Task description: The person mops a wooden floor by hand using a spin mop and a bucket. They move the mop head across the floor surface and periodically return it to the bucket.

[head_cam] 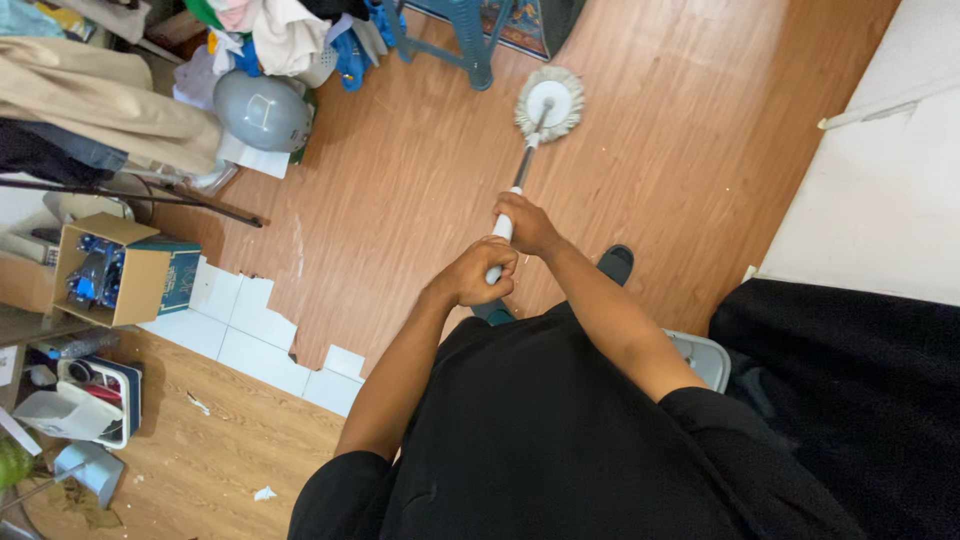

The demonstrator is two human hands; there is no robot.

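Both hands, left hand (480, 275) below right hand (525, 222), are closing a full grip around the mop handle (503, 232), round mop head (549, 103) resting on the wooden floor (400, 170).

A lived-in room of a home is shown: a wood-pattern floor (400, 180) with exposed white tiles (250, 330), clothes piled (280, 30) at the top edge, a grey helmet (262, 110) beside them, and a cardboard box (105, 270) at the left edge.
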